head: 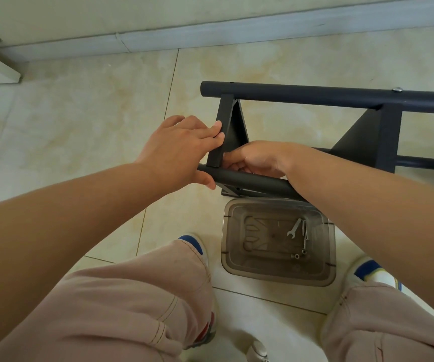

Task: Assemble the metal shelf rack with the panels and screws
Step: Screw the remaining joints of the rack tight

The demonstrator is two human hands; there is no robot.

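Note:
A dark metal shelf rack (315,96) lies on its side on the tiled floor, with round tubes and flat panels joined. My left hand (182,150) grips the left end panel (230,126), fingers on its edge and thumb under the near tube (252,180). My right hand (255,159) reaches inside the frame behind that panel, fingers curled around something hidden. A second panel (372,137) stands fixed further right. A screw head (397,89) shows on the far tube.
A clear plastic box (278,241) sits on the floor between my feet, holding a small wrench (294,228) and a few screws and nuts. My knees fill the bottom of the view. A wall skirting runs along the back, a door corner at far left.

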